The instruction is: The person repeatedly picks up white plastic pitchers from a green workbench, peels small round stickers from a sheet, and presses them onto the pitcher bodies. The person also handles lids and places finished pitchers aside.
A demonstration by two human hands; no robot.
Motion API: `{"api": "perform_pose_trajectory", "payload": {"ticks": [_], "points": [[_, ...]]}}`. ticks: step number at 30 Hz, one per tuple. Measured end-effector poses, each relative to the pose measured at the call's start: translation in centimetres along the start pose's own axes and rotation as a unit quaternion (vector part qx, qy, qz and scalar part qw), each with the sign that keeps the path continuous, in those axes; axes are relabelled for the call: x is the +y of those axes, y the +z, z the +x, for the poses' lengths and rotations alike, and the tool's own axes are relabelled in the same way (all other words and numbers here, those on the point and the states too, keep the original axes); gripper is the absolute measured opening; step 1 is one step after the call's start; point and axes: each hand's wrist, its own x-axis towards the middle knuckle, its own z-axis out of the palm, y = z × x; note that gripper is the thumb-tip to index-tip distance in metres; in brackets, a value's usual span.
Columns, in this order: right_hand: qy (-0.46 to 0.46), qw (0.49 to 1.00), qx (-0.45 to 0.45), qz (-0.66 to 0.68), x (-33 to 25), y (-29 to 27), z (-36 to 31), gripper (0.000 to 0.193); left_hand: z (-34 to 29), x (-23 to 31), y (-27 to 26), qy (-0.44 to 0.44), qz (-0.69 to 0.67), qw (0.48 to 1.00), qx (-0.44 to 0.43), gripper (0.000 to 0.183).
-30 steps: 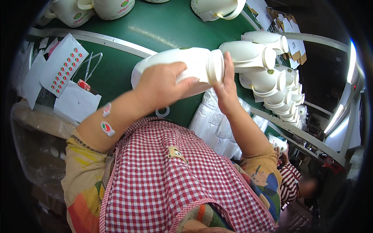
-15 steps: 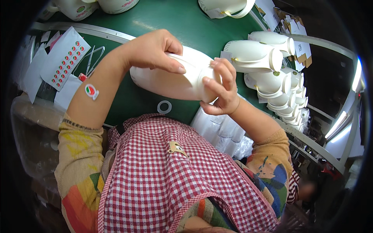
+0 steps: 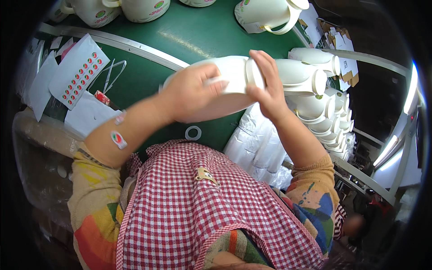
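Note:
A white jug (image 3: 220, 108) is held on its side above the green table, its lidded end toward the right. My left hand (image 3: 193, 92), blurred by motion, is closed around the jug's handle side. At the other end my right hand (image 3: 268, 85) grips the lid (image 3: 253, 74), fingers on its far side and thumb nearer me. Two small round stickers, one of them a red-and-green sticker (image 3: 118, 139), cling to my left forearm. On the table in front of my apron lies a flat white ring (image 3: 193, 132).
A sheet of round stickers (image 3: 80, 72) lies at the left beyond a metal rail (image 3: 121, 43). Printed jugs (image 3: 144, 10) stand at the back left; another jug (image 3: 263, 15) lies at the back. Several jugs (image 3: 299, 77) line the right edge, near clear plastic bags (image 3: 256, 141).
The jug has tilted, its lidded end rising and turning away from me. My right hand has moved up with it, and my left hand has shifted lower and nearer me.

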Motion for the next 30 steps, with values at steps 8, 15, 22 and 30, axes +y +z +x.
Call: {"api": "perform_pose_trajectory", "payload": {"ticks": [8, 15, 22, 30], "points": [[0.164, 0.951, -0.222, -0.136, -3.9, -5.1, -1.4, 0.081, -2.7, 1.0, 2.6, -0.05, -0.071, 0.995, -0.047, 0.011], [-0.038, 0.982, -0.106, -0.153, -2.1, -3.8, -5.1, 0.077, -3.8, 1.3, 3.9, -0.044, -0.03, 0.997, -0.05, 0.012], [-0.14, 0.969, -0.039, -0.2, -1.1, -3.1, -4.7, 0.073, -4.3, 0.4, 4.8, -0.063, -0.098, 0.991, -0.058, 0.012], [0.027, 0.995, 0.049, -0.086, -1.1, 0.3, -2.1, 0.048, -5.3, -0.2, 9.2, 0.052, 0.073, 0.992, 0.088, 0.022]]}}
